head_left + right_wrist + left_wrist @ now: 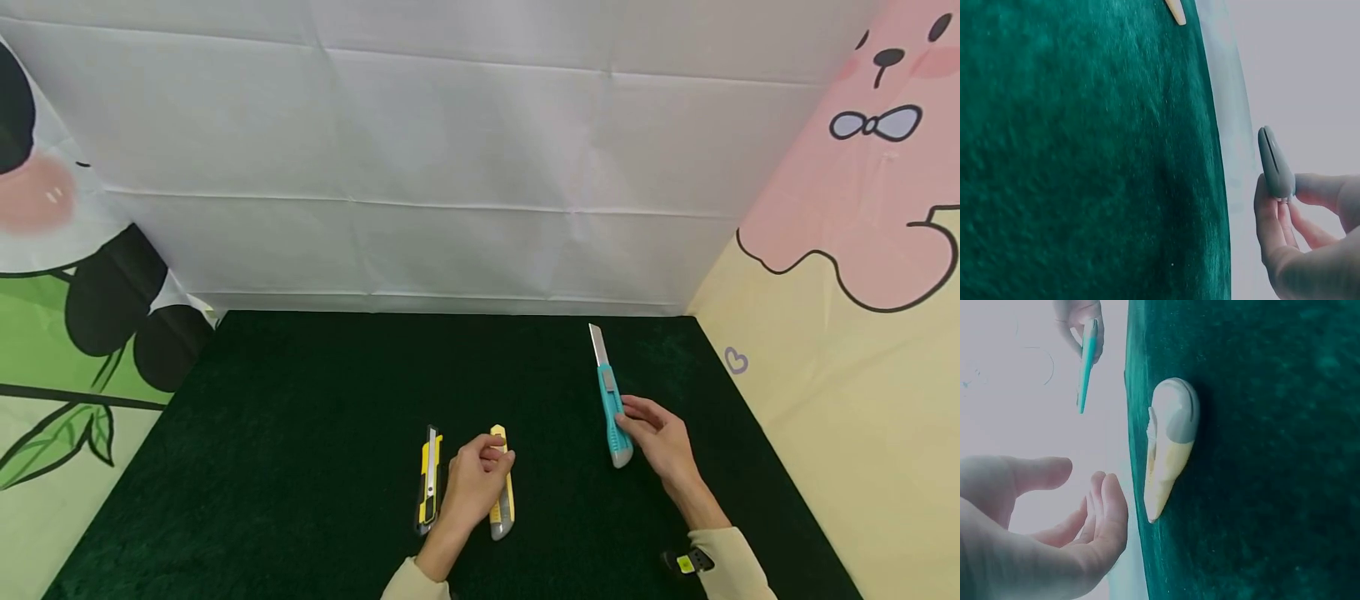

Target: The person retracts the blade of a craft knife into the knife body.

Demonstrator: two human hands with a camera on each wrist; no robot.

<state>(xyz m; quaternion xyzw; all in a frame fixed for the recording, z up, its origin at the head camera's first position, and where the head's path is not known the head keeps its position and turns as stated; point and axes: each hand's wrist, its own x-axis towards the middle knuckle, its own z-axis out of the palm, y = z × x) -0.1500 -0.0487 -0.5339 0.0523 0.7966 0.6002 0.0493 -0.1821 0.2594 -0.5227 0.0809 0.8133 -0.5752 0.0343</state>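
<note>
My right hand (663,442) pinches a teal utility knife (611,408) by its handle between thumb and fingers. Its long silver blade is out and points to the far edge. In the right wrist view the knife's grey end (1279,169) faces the camera. My left hand (471,482) hovers over a yellow utility knife (504,510) with a grey end, hiding part of it. The left wrist view shows a gap between left thumb and loosely bent fingers, apart from that knife (1171,440). Left of the hand lies a black and yellow utility knife (429,479).
A dark green cloth (300,433) covers the table. White sheeting (465,183) rises behind its far edge. Cartoon-printed hangings stand on both sides, with a pink figure (862,208) on the right.
</note>
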